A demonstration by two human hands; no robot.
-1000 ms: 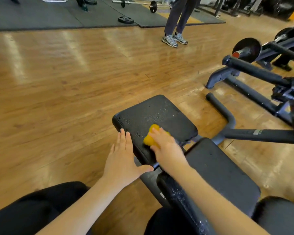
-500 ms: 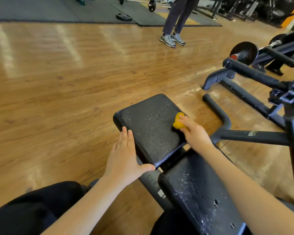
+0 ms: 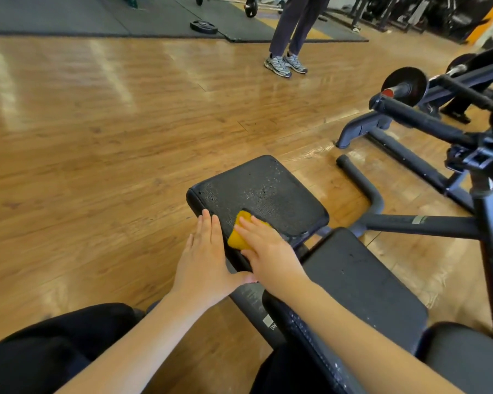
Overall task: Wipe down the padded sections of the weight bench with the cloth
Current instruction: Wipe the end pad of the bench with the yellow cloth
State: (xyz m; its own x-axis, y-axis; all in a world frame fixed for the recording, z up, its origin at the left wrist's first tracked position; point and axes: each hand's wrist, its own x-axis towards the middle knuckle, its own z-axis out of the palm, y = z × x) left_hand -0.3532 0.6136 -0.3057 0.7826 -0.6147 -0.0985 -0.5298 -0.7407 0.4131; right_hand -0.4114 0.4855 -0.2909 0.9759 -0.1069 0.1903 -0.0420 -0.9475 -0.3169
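The weight bench has two black padded sections: a far seat pad [image 3: 268, 191] speckled with white flecks and a nearer long pad [image 3: 362, 282]. A yellow cloth [image 3: 238, 236] lies on the seat pad's near left corner. My right hand [image 3: 268, 251] presses flat on the cloth with fingers straight, covering most of it. My left hand [image 3: 204, 263] rests flat against the seat pad's left edge, fingers straight, thumb toward the bench frame.
Bench frame tubes [image 3: 421, 223] and a plate-loaded machine [image 3: 404, 83] stand at the right. Wooden floor [image 3: 97, 137] spreads left and ahead. A person's legs [image 3: 291, 32] stand at the back by dark mats, a barbell [image 3: 249, 7] and a loose plate [image 3: 203, 27].
My right hand has swept the cloth from the seat pad's right edge back to its near left corner. The left hand has stayed on the pad's left edge.
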